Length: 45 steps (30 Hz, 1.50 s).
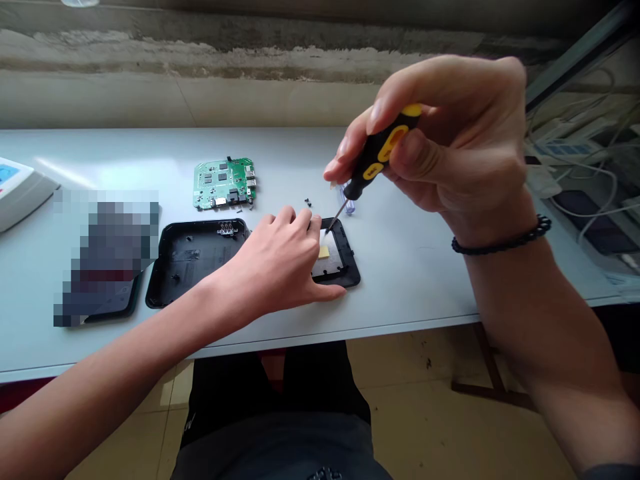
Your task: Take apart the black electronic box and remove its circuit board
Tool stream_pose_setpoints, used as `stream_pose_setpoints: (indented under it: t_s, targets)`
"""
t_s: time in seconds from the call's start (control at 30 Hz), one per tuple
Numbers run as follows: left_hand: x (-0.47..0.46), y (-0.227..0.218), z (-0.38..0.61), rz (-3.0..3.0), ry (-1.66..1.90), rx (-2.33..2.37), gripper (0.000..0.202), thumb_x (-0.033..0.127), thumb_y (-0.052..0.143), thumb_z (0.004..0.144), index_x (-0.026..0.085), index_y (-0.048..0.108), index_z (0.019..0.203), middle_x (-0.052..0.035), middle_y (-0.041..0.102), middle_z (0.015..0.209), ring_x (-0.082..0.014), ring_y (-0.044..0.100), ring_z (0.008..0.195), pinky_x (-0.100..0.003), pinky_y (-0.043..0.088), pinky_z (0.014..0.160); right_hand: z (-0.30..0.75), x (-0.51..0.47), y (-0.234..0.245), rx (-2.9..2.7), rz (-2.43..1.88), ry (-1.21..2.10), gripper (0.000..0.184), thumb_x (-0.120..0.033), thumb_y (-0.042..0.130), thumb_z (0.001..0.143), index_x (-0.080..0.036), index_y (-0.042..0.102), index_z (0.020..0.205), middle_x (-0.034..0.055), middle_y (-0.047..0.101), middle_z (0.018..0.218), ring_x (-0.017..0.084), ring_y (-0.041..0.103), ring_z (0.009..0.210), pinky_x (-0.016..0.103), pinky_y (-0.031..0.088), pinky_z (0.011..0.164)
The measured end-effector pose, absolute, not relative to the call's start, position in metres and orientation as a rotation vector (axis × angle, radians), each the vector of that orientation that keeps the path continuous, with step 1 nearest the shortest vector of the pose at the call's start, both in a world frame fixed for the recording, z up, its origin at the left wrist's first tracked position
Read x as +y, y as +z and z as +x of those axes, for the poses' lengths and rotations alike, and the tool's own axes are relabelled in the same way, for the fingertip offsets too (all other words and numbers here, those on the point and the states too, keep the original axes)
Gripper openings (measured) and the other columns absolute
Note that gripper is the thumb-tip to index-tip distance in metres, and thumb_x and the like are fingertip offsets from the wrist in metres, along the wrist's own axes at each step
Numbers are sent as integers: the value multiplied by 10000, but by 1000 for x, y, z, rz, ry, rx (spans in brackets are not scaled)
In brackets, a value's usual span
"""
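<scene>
Around the grip (457, 133)
Left, a part-pixelated dark device (113, 303); farther left, a white machine (23, 200); right, a dark phone (613, 233).

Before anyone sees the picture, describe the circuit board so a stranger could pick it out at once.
On the white table, find the open black tray beside the left hand. Just beyond it, toward the wall, lies the circuit board. Its bright green face, studded with dark chips and metal ports, sets it apart from the plain black tray.

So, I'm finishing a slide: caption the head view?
Left hand on a black cover, right hand pointing a screwdriver at it.
</scene>
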<state>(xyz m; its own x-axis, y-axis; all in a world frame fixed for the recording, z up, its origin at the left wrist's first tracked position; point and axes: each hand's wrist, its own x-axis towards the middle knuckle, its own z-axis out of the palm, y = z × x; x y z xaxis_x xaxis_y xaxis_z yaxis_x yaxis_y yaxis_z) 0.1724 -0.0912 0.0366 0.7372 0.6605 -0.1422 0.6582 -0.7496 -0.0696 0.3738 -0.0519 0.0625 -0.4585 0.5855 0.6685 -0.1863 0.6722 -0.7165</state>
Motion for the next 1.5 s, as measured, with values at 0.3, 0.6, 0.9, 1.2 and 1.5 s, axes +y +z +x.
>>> stream_pose_setpoints:
  t_s: [0.3, 0.6, 0.9, 1.2, 1.5]
  targets:
    - [-92, 41, 174, -2908, 309, -1133, 850, 736, 557, 922, 18, 559, 1376, -188, 613, 1161, -359, 591, 1092, -406, 493, 835, 362, -65, 63, -1712, -603, 533, 307, -207, 922, 681, -114, 750, 917, 21, 704, 823, 176, 724, 776, 300, 625, 630]
    - [-92, 38, 173, -2898, 277, -1139, 850, 742, 561, 914, 21, 562, 1365, -192, 617, 1205, -367, 586, 1115, -420, 499, 848, 365, -63, 60, -1780, -368, 857, 195, -196, 665, 951, -78, 721, 1096, 87, 730, 1011, 199, 757, 926, 365, 665, 749]
    - [-93, 38, 173, -2900, 262, -1128, 842, 741, 572, 907, 26, 568, 1351, -167, 616, 1118, -352, 591, 1067, -413, 500, 816, 365, -71, 66, -1791, -622, 572, 190, -233, 789, 864, -94, 750, 987, 28, 704, 872, 169, 735, 827, 344, 673, 730]
    - [-93, 38, 174, -2908, 272, -1134, 858, 745, 563, 908, 26, 560, 1377, -173, 614, 1155, -356, 588, 1093, -405, 505, 797, 378, -74, 87, -2028, -838, 451, 248, -278, 820, 831, -116, 702, 978, 11, 657, 942, 121, 712, 883, 228, 622, 701]
    - [-93, 38, 173, -2906, 265, -1125, 853, 742, 559, 912, 20, 562, 1367, -198, 611, 1195, -359, 587, 1102, -412, 510, 806, 392, -70, 121, -2432, -1095, 117, 223, -257, 736, 824, -298, 786, 1037, -178, 733, 877, -66, 640, 759, -96, 381, 679]
